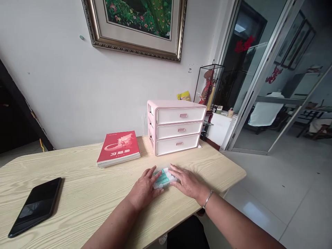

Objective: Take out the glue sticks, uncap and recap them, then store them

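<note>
A small teal-and-white pack (164, 177) with a shiny, see-through surface lies on the wooden table, in front of the drawer unit. My left hand (145, 188) grips its left end, thumb along the near side and fingers over the far side. On its right end is my right hand (187, 180), with the fingers over the top and the thumb at the near edge. Its two ends are partly covered by my fingers. Just beyond my hands stands a pink-and-white drawer unit (181, 130), its three drawers closed.
Left of the drawers lies a thick red book (119, 147). A black tablet or phone (36, 205) rests at the table's left. The tabletop (85, 193) ends at a rounded right corner. Behind the drawers are a yellow packet (184, 95) and a glass display case (207, 86).
</note>
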A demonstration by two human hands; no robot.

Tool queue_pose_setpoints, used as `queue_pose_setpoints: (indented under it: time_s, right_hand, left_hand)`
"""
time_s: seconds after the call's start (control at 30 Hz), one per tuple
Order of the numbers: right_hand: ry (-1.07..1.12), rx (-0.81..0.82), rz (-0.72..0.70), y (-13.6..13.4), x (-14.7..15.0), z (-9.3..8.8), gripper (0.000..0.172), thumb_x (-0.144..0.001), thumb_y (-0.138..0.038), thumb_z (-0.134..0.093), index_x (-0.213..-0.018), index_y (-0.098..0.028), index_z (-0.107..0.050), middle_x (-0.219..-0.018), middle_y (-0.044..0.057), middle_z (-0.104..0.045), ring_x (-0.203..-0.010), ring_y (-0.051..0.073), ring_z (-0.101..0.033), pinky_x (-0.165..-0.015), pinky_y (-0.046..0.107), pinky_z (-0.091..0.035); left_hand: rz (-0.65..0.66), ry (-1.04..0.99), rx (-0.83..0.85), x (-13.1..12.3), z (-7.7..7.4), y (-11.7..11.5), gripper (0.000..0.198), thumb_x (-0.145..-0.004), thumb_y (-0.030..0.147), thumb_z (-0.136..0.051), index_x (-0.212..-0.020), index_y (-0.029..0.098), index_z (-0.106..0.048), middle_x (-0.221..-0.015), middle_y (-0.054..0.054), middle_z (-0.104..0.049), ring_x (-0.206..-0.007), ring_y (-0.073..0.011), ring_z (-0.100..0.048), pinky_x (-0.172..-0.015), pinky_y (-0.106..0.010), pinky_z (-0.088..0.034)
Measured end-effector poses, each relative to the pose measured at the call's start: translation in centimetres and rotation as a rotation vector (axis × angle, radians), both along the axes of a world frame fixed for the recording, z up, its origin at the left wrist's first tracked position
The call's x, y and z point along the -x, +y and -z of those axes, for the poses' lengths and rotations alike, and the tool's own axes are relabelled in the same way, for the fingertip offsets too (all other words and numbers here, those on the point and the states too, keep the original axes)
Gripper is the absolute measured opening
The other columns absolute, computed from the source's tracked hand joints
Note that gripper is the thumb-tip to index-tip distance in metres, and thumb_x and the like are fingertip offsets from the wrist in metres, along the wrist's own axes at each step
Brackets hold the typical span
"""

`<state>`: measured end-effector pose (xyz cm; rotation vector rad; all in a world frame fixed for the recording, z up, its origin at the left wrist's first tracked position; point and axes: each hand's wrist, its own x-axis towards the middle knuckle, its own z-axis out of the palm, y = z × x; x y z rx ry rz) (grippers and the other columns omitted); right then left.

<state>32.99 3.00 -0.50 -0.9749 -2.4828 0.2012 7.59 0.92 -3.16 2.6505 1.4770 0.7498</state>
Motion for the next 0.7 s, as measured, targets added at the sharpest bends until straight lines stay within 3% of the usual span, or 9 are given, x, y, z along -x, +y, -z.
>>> queue_pose_setpoints:
  time_s: [0.2, 0.33, 0.43, 0.6, 0.7]
  right_hand:
    - [-0.116, -0.255, -0.062, -0.4, 0.0, 0.6, 0.044, -0.097, -0.028, -0.057, -0.139, -0.015, -0.054, -0.145, 0.016, -0.051, -0.143, 0.029, -0.037, -0.114, 0.047, -0.042]
    - [-0.207, -0.354, -0.100, 0.0, -0.3, 1.2, 0.043, -0.099, -0.022, -0.050, -0.141, -0.011, -0.051, -0.144, 0.019, -0.052, -0.141, 0.030, -0.040, -0.112, 0.047, -0.044]
    - [-0.347, -0.441, -0.073, -0.2, 0.3, 1.8, 0.046, -0.094, -0.010, -0.050, -0.141, -0.005, -0.050, -0.140, 0.024, -0.054, -0.138, 0.036, -0.043, -0.106, 0.050, -0.049]
    - [-0.582, -0.560, 0.026, -1.3, 2.0, 2.5, 0.054, -0.091, -0.010, -0.051, -0.143, 0.002, -0.043, -0.135, 0.036, -0.052, -0.130, 0.045, -0.048, -0.079, 0.050, -0.059]
    - [-0.635, -0.576, 0.085, -1.6, 2.6, 2.9, 0.056, -0.093, -0.019, -0.052, -0.144, 0.003, -0.042, -0.135, 0.038, -0.050, -0.130, 0.046, -0.048, -0.079, 0.050, -0.057]
  left_hand:
    - [0.008, 0.065, -0.209, -0.6, 0.1, -0.6, 0.054, -0.084, 0.049, -0.067, -0.127, 0.017, -0.065, -0.135, -0.020, -0.060, -0.128, -0.0387, -0.053, -0.110, -0.061, -0.038]
    - [0.048, 0.171, -0.294, -1.1, 0.3, -1.2, 0.034, -0.091, 0.032, -0.059, -0.119, 0.014, -0.068, -0.122, -0.019, -0.068, -0.118, -0.0344, -0.063, -0.104, -0.055, -0.049]
    - [0.031, 0.264, -0.300, -2.1, 0.6, -1.8, 0.031, -0.093, 0.018, -0.050, -0.117, 0.010, -0.067, -0.121, -0.023, -0.068, -0.115, -0.0353, -0.065, -0.098, -0.053, -0.053]
    - [-0.122, 0.530, -0.339, -4.9, 0.6, -3.0, 0.037, -0.088, 0.003, -0.049, -0.121, -0.001, -0.064, -0.119, -0.032, -0.065, -0.114, -0.0412, -0.064, -0.090, -0.056, -0.056]
    - [-0.223, 0.646, -0.360, -6.6, 0.5, -3.4, 0.038, -0.085, 0.002, -0.054, -0.122, -0.003, -0.064, -0.114, -0.035, -0.066, -0.107, -0.0435, -0.067, -0.081, -0.054, -0.058]
